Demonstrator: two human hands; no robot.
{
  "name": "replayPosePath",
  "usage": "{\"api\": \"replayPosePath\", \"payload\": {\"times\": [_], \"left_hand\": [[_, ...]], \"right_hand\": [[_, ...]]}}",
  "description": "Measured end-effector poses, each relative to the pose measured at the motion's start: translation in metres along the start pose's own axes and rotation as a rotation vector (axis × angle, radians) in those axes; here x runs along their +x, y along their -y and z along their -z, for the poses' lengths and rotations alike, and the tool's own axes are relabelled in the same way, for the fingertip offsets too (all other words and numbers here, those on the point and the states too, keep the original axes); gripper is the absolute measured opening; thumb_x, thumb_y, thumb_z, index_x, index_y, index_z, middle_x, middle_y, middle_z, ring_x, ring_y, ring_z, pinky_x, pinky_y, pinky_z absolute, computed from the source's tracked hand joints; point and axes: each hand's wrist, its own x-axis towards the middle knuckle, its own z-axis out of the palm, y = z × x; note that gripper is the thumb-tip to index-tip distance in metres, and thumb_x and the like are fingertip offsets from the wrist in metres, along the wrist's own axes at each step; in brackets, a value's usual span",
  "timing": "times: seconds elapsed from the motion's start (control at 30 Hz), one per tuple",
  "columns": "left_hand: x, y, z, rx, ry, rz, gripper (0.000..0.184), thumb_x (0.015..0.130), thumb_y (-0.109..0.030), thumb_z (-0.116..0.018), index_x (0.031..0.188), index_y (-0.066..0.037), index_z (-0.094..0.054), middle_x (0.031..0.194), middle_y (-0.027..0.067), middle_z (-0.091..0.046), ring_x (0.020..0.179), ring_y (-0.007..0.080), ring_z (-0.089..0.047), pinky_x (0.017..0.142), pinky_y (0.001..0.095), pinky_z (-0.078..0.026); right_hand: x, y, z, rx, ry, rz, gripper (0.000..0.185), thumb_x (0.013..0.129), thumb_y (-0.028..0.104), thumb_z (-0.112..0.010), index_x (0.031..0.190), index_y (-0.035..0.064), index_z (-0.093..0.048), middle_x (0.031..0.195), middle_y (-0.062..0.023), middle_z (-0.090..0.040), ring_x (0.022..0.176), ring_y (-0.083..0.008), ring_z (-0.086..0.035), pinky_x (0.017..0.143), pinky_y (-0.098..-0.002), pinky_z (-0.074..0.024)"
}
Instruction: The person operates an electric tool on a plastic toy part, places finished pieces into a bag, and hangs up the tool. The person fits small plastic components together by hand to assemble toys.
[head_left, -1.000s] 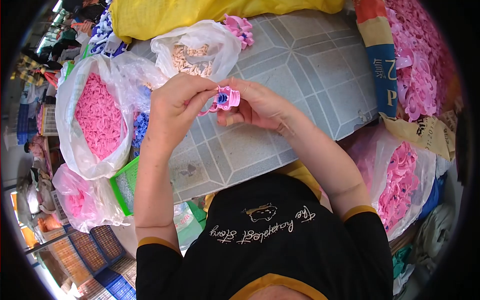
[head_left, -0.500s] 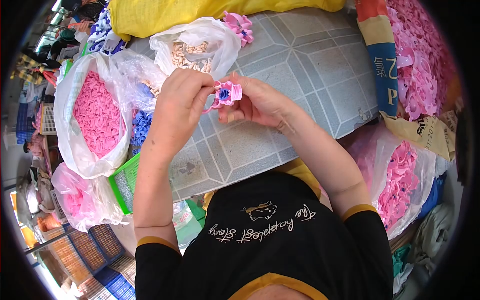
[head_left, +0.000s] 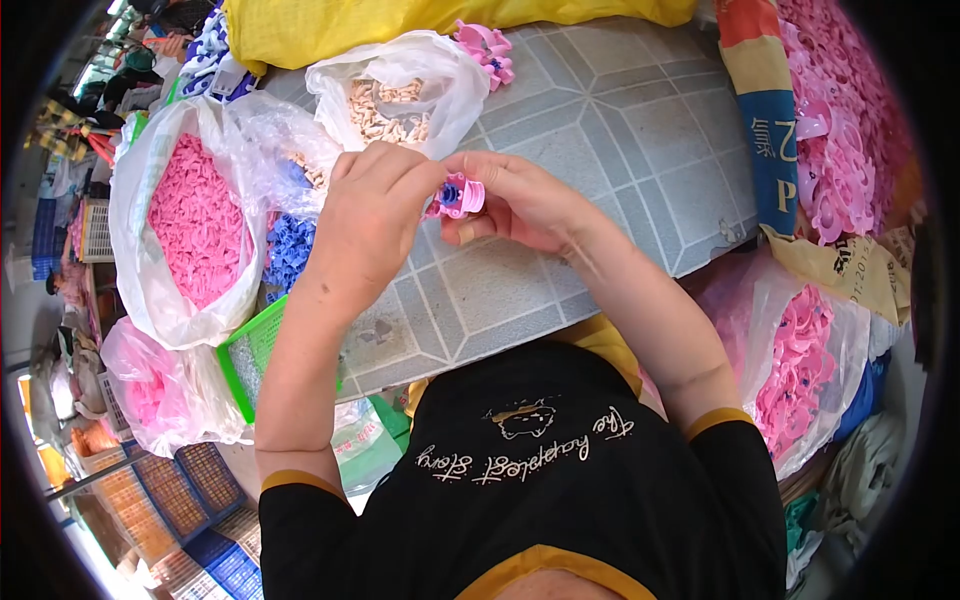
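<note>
Between my two hands is a small pink plastic part with a dark blue piece set in its middle. My right hand grips its right end between thumb and curled fingers. My left hand is closed over the left end; its fingertips, and anything small in them, are hidden behind the back of the hand. Just beyond the hands, a white plastic bag lies open around small beige pieces. A similar pink part with blue in it rests on the table behind that bag.
At left stand a white bag of small pink pieces, blue pieces and a green basket with small silvery bits. A yellow sack lies along the far edge. At right are a printed sack and a clear bag of pink parts.
My left hand has turned and shifted slightly right, covering more of the pink part's left end. The part has tilted a little; the right hand keeps hold of it.
</note>
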Motion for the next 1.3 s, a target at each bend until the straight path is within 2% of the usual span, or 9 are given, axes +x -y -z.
{"api": "replayPosePath", "payload": {"times": [0.07, 0.27, 0.37, 0.57, 0.67, 0.87, 0.97, 1.07, 1.3], "left_hand": [[-0.002, 0.005, 0.002, 0.069, -0.036, -0.115, 0.016, 0.085, -0.004, -0.066, 0.102, -0.005, -0.065, 0.100, 0.0084, -0.066, 0.099, 0.0298, -0.060, 0.085, 0.0393, -0.044], [-0.016, 0.024, 0.009, 0.106, -0.357, 0.083, 0.021, 0.086, -0.007, -0.067, 0.108, -0.004, -0.068, 0.104, 0.0098, -0.069, 0.100, 0.0322, -0.063, 0.092, 0.0402, -0.048], [-0.028, 0.057, 0.025, -0.152, -0.705, 0.585, 0.021, 0.087, -0.010, -0.064, 0.107, -0.005, -0.069, 0.098, 0.0149, -0.071, 0.093, 0.0364, -0.066, 0.089, 0.0447, -0.050], [-0.056, 0.147, 0.007, 0.200, -0.028, 0.516, 0.022, 0.086, -0.010, -0.057, 0.101, -0.003, -0.072, 0.100, 0.0224, -0.070, 0.096, 0.0388, -0.066, 0.088, 0.0466, -0.051], [-0.046, 0.153, -0.010, 0.443, 0.215, 0.606, 0.025, 0.084, -0.012, -0.061, 0.104, -0.001, -0.072, 0.101, 0.0208, -0.071, 0.093, 0.0344, -0.069, 0.084, 0.0404, -0.053], [-0.045, 0.153, -0.015, 0.077, 0.206, 0.705, 0.027, 0.084, -0.015, -0.067, 0.106, -0.001, -0.071, 0.099, 0.0198, -0.072, 0.092, 0.0315, -0.070, 0.083, 0.0378, -0.053], [-0.053, 0.140, -0.009, -0.053, -0.113, 0.642, 0.024, 0.086, -0.012, -0.065, 0.107, -0.001, -0.072, 0.100, 0.0193, -0.072, 0.093, 0.0309, -0.070, 0.085, 0.0382, -0.053], [-0.059, 0.134, -0.006, -0.222, -0.300, 0.601, 0.020, 0.092, -0.007, -0.064, 0.108, 0.002, -0.071, 0.101, 0.0100, -0.073, 0.090, 0.0179, -0.069, 0.083, 0.0303, -0.052], [-0.040, 0.058, 0.020, -0.818, -0.352, 0.689, 0.018, 0.097, -0.003, -0.059, 0.112, 0.002, -0.066, 0.100, 0.0065, -0.069, 0.092, 0.0129, -0.066, 0.082, 0.0269, -0.052]], "right_hand": [[-0.001, 0.003, -0.003, 0.020, 0.003, -0.006, 0.041, 0.102, 0.033, -0.054, 0.127, 0.0003, -0.056, 0.114, -0.0112, -0.065, 0.093, -0.0201, -0.069, 0.084, -0.0316, -0.0591], [0.007, 0.002, -0.004, 0.064, 0.001, 0.009, 0.036, 0.096, 0.018, -0.060, 0.128, 0.0021, -0.053, 0.114, -0.0091, -0.065, 0.101, -0.0185, -0.067, 0.093, -0.0329, -0.0555], [0.005, 0.003, -0.007, 0.038, 0.002, -0.041, 0.037, 0.093, 0.011, -0.061, 0.128, 0.0028, -0.053, 0.113, -0.0084, -0.065, 0.100, -0.0173, -0.067, 0.095, -0.0323, -0.0542], [0.006, -0.001, -0.006, -0.030, 0.050, -0.109, 0.032, 0.094, 0.011, -0.061, 0.125, 0.0042, -0.056, 0.112, -0.0072, -0.065, 0.097, -0.0154, -0.066, 0.092, -0.0299, -0.0540], [0.003, 0.001, -0.009, -0.020, 0.001, -0.119, 0.029, 0.097, 0.015, -0.061, 0.124, 0.0047, -0.057, 0.112, -0.0069, -0.065, 0.099, -0.0149, -0.065, 0.093, -0.0293, -0.0531], [0.003, 0.006, -0.007, 0.038, -0.059, -0.045, 0.028, 0.100, 0.019, -0.058, 0.125, 0.0062, -0.056, 0.116, -0.0054, -0.064, 0.105, -0.0153, -0.065, 0.097, -0.0299, -0.0515], [0.008, 0.002, -0.003, 0.052, -0.082, -0.002, 0.028, 0.100, 0.018, -0.058, 0.126, 0.0072, -0.056, 0.117, -0.0048, -0.063, 0.107, -0.0156, -0.064, 0.098, -0.0310, -0.0514], [0.010, 0.000, -0.004, 0.043, -0.083, 0.006, 0.028, 0.101, 0.019, -0.057, 0.127, 0.0080, -0.056, 0.118, -0.0043, -0.063, 0.107, -0.0152, -0.064, 0.098, -0.0313, -0.0514], [0.007, 0.003, -0.005, 0.083, -0.019, 0.023, 0.028, 0.101, 0.020, -0.057, 0.126, 0.0077, -0.056, 0.118, -0.0031, -0.063, 0.106, -0.0122, -0.064, 0.095, -0.0301, -0.0523]]}}
